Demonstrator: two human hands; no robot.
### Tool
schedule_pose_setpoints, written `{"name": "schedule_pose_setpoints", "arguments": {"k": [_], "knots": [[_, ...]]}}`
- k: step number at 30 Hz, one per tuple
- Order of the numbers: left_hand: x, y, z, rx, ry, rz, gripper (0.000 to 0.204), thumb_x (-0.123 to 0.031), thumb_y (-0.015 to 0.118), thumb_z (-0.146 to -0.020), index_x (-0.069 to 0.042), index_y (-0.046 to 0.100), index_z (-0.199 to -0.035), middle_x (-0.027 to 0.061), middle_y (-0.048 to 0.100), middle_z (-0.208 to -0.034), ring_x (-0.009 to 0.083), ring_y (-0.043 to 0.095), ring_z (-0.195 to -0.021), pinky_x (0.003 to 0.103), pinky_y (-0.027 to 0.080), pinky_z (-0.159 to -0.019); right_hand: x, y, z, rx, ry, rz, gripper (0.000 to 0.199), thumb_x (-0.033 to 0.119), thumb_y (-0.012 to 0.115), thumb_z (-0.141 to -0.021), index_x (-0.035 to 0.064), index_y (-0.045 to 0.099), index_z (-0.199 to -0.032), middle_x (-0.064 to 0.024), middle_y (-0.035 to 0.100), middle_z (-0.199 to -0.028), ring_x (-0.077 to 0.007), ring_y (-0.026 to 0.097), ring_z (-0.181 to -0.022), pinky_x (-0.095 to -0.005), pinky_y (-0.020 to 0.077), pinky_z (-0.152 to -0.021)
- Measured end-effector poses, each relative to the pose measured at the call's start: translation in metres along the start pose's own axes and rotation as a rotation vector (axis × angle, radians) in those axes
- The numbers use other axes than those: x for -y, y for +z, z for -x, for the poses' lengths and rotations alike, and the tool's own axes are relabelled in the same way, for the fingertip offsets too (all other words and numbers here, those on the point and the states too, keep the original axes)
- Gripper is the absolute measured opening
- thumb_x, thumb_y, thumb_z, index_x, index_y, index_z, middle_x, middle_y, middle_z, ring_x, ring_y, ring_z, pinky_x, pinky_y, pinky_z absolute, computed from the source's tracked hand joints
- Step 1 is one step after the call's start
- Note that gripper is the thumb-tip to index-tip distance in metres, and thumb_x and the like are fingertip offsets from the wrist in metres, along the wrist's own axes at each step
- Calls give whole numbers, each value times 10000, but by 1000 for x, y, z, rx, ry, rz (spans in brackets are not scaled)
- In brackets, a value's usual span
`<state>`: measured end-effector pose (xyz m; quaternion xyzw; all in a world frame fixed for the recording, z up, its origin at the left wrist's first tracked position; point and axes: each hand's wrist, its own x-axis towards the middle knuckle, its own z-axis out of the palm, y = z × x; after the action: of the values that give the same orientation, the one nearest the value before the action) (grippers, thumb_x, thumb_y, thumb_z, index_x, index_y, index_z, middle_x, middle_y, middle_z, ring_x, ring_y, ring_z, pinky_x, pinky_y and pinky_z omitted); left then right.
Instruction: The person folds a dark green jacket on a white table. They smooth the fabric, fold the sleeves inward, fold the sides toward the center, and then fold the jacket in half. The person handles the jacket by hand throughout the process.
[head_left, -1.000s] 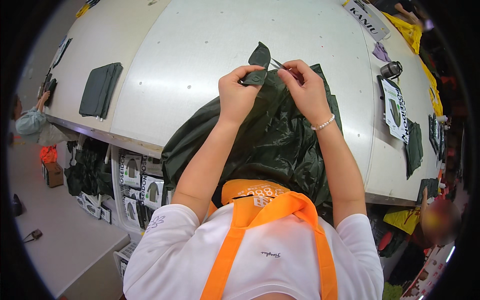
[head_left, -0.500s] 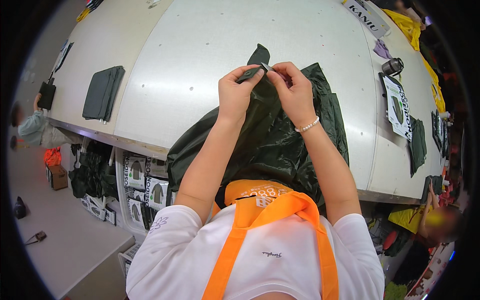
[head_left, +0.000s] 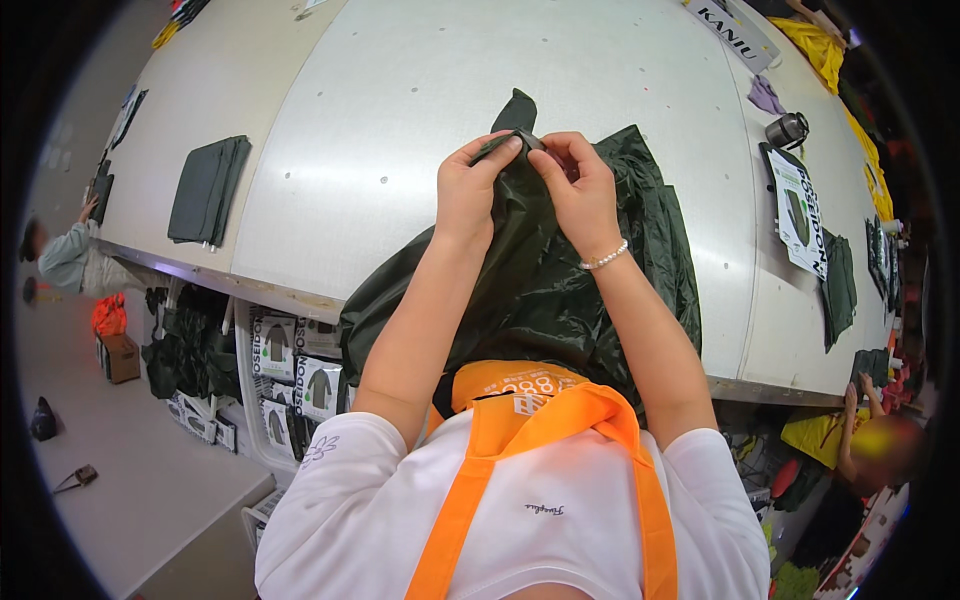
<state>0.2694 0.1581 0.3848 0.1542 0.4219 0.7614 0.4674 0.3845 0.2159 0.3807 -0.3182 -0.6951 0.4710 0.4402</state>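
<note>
Since a second earlier, the right hand (head_left: 578, 195) had moved inward, bringing its small metal tool (head_left: 530, 139) from beside the left hand (head_left: 468, 190) to its fingertips, and the round stud seen earlier on the garment's edge was out of sight. Both hands were nearly together, the left pinched on the dark green garment (head_left: 525, 290), the right closed around the tool. That garment lay bunched over the near edge of the pale worktop (head_left: 400, 130), below and between the forearms, a narrow strip of it poking out beyond the fingers. Bold black lettering, partly bent by the lens, ran along the white packages (head_left: 797, 215) on the right, and more marked the sign (head_left: 735, 35) at the upper right; small cursive script crossed the white shirt (head_left: 540, 550), with pale print on the orange apron (head_left: 515, 380). Similar packets (head_left: 318, 388) sat in a white basket under the worktop, cut off by its edge. The tool's handle was hidden in the right fist, its exact kind hard to make out; the co-worker's head (head_left: 885, 450) at the right was blurred.
</note>
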Motion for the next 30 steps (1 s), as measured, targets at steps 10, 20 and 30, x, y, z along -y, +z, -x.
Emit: {"name": "schedule_pose_setpoints", "arguments": {"k": [10, 20, 30], "knots": [[1, -1, -2, -15, 7, -2, 144, -36, 680, -819, 29, 668, -947, 70, 660, -871, 125, 612, -784, 233, 485, -717, 0, -4, 1, -4, 37, -67, 196, 109, 713, -826, 8, 612, -960, 3, 618, -800, -53, 537, -715, -204, 455, -653], [5, -3, 5, 3, 492, -557, 136, 22, 689, -771, -28, 686, -898, 47, 669, -873, 126, 614, -790, 245, 479, -702, 6, -18, -2, -28, 40, -10, 185, 107, 717, -820, -10, 633, -935, -13, 648, -816, -62, 579, -742, -213, 476, -680], [7, -7, 3, -6, 1151, -1100, 245, 54, 669, -606, -75, 653, -813, 50, 643, -792, 258, 591, -748, 342, 470, -668, 47, -53, -18, 266, -239, 596, 222, 243, 712, -799, 61, 666, -917, -70, 613, -794, -210, 616, -675, -297, 490, -620]]}}
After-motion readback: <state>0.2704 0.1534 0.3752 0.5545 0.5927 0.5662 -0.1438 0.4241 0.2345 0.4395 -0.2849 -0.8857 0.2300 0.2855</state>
